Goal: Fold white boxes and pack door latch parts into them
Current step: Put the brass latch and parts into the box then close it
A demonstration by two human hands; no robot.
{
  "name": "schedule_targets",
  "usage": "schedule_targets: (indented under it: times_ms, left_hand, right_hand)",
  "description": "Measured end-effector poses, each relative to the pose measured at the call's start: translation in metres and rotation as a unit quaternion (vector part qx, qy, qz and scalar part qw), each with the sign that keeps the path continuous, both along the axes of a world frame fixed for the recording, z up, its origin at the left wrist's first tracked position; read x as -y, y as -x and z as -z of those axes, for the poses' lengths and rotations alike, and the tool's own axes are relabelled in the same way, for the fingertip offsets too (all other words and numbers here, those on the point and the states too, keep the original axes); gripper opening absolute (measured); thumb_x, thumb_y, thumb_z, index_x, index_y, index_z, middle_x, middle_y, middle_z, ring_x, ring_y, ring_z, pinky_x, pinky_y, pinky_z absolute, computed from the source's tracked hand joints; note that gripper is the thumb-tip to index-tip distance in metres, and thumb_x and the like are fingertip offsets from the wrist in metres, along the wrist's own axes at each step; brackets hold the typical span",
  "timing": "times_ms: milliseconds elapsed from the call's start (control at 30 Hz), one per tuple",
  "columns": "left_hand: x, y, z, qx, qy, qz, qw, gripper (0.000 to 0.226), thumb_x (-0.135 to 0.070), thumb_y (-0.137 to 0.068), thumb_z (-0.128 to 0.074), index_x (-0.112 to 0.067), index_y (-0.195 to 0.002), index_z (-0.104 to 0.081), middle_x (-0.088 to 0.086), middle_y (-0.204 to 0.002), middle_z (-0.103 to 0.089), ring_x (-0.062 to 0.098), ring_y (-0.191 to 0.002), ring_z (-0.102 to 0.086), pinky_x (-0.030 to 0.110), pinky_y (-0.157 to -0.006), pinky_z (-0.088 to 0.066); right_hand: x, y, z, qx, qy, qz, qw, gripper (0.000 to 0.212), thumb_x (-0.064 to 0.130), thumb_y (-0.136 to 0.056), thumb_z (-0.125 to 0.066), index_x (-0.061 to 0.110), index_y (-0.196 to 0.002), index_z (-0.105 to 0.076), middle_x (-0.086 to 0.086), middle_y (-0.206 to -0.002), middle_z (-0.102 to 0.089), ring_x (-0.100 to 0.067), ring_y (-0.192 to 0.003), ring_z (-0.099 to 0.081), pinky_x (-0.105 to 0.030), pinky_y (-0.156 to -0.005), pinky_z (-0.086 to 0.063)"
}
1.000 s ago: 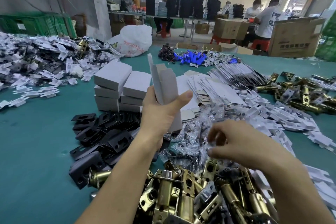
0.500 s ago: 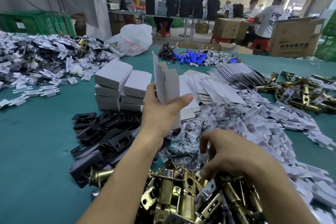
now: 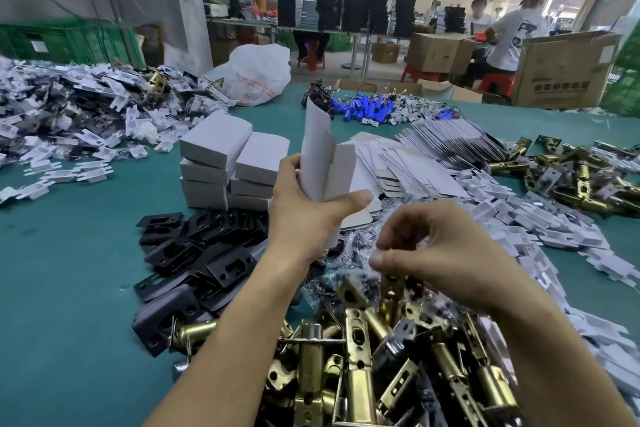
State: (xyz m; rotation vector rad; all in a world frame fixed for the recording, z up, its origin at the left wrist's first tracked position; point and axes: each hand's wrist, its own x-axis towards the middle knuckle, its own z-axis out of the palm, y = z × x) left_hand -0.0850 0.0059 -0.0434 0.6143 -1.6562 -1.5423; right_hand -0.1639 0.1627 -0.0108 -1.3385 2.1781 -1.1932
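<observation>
My left hand grips an opened white box upright, its top flap standing up, above the middle of the table. Just to the right and lower, my right hand has its fingers curled and pinches a brass door latch, blurred, hanging a little above the heap of brass latches in front of me. Clear small bags of screws lie between the two hands.
Folded white boxes are stacked behind a pile of black plates. Flat box blanks fan out at centre right. White plastic pieces, more latches, blue parts and a left heap cover the green table. People work at the back.
My right hand dipped into the latch heap, then rose again with a brass latch pinched in it. The left hand kept the box upright, shifting only slightly.
</observation>
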Motion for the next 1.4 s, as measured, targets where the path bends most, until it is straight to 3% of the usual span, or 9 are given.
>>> schedule_targets:
  times_ms: [200,433,567,667,800,933,1100,1300,1400]
  left_hand:
    - [0.001,-0.002,-0.006,0.004,0.015,0.008,1.000,0.082,-0.048,-0.047,-0.090,-0.037,-0.116,-0.048,-0.012,-0.110,-0.060,0.009,-0.099,-0.063,0.031,-0.078,-0.055]
    - [-0.002,-0.004,-0.002,0.053,0.077,0.063,0.994,0.075,-0.047,-0.048,-0.093,-0.036,-0.110,-0.053,-0.011,-0.109,-0.063,0.010,-0.096,-0.064,0.029,-0.069,-0.054]
    - [-0.001,-0.005,0.001,0.054,0.081,0.096,0.991,0.076,-0.046,-0.049,-0.097,-0.039,-0.111,-0.052,-0.013,-0.108,-0.064,0.004,-0.092,-0.064,0.023,-0.066,-0.054]
    - [0.001,-0.006,0.001,0.055,0.103,0.116,0.986,0.079,-0.033,-0.053,-0.099,-0.036,-0.115,-0.050,-0.010,-0.112,-0.062,0.010,-0.096,-0.064,0.023,-0.064,-0.054]
    - [-0.004,-0.004,0.002,0.094,0.157,0.194,0.964,0.076,-0.026,-0.056,-0.099,-0.039,-0.113,-0.051,-0.008,-0.112,-0.060,0.017,-0.099,-0.063,0.026,-0.066,-0.055]
    - [-0.005,-0.004,0.005,0.110,0.166,0.211,0.957,0.077,-0.033,-0.054,-0.098,-0.041,-0.115,-0.050,-0.010,-0.109,-0.060,0.019,-0.100,-0.063,0.046,-0.081,-0.059]
    - [-0.007,-0.004,0.004,0.088,0.137,0.208,0.964,0.084,-0.034,-0.053,-0.099,-0.039,-0.120,-0.049,-0.011,-0.113,-0.061,0.011,-0.097,-0.064,0.025,-0.064,-0.055]
    - [-0.012,-0.002,0.007,0.106,0.184,0.188,0.959,0.080,-0.034,-0.055,-0.099,-0.040,-0.115,-0.047,-0.013,-0.109,-0.059,0.013,-0.096,-0.063,0.025,-0.069,-0.050]
    - [-0.014,-0.001,0.006,0.098,0.175,0.200,0.959,0.081,-0.036,-0.055,-0.098,-0.040,-0.119,-0.048,-0.011,-0.112,-0.061,0.016,-0.098,-0.065,0.038,-0.076,-0.060]
  right_hand:
    - [-0.003,0.009,0.001,0.001,0.137,0.211,0.968,0.013,0.016,-0.079,-0.081,0.019,-0.076,-0.069,0.001,-0.067,-0.070,-0.012,-0.058,-0.067,-0.023,-0.053,-0.054]
    - [-0.011,0.010,-0.015,0.167,0.258,0.194,0.932,0.013,0.020,-0.071,-0.080,0.019,-0.078,-0.069,0.000,-0.073,-0.073,-0.009,-0.066,-0.070,-0.021,-0.052,-0.050]
    - [-0.009,0.008,-0.013,-0.001,0.278,0.269,0.922,0.011,0.019,-0.080,-0.080,0.019,-0.084,-0.070,-0.001,-0.076,-0.072,-0.017,-0.070,-0.072,-0.031,-0.062,-0.059]
    - [-0.012,0.012,-0.017,-0.107,0.328,0.322,0.882,0.012,0.023,-0.084,-0.078,0.022,-0.091,-0.068,0.004,-0.083,-0.071,-0.013,-0.074,-0.072,-0.038,-0.070,-0.061]
    - [-0.019,0.007,-0.032,-0.068,0.439,0.309,0.841,0.015,0.033,-0.085,-0.076,0.033,-0.086,-0.061,0.002,-0.085,-0.070,-0.020,-0.076,-0.073,-0.037,-0.067,-0.061]
    - [-0.019,-0.002,-0.038,-0.057,0.439,0.288,0.849,0.015,0.033,-0.084,-0.077,0.032,-0.080,-0.062,0.001,-0.076,-0.070,-0.020,-0.069,-0.073,-0.033,-0.059,-0.061]
    - [-0.021,0.000,-0.036,-0.078,0.410,0.324,0.849,0.018,0.031,-0.083,-0.078,0.030,-0.076,-0.061,0.002,-0.074,-0.069,-0.020,-0.064,-0.072,-0.036,-0.056,-0.060]
    - [-0.014,-0.004,-0.031,-0.053,0.383,0.307,0.869,0.017,0.026,-0.083,-0.079,0.019,-0.076,-0.065,-0.003,-0.072,-0.070,-0.023,-0.063,-0.072,-0.041,-0.057,-0.061]
    - [-0.006,-0.010,-0.027,-0.062,0.354,0.297,0.885,0.017,0.023,-0.082,-0.080,0.020,-0.074,-0.065,0.000,-0.067,-0.070,-0.018,-0.059,-0.071,-0.037,-0.055,-0.060]
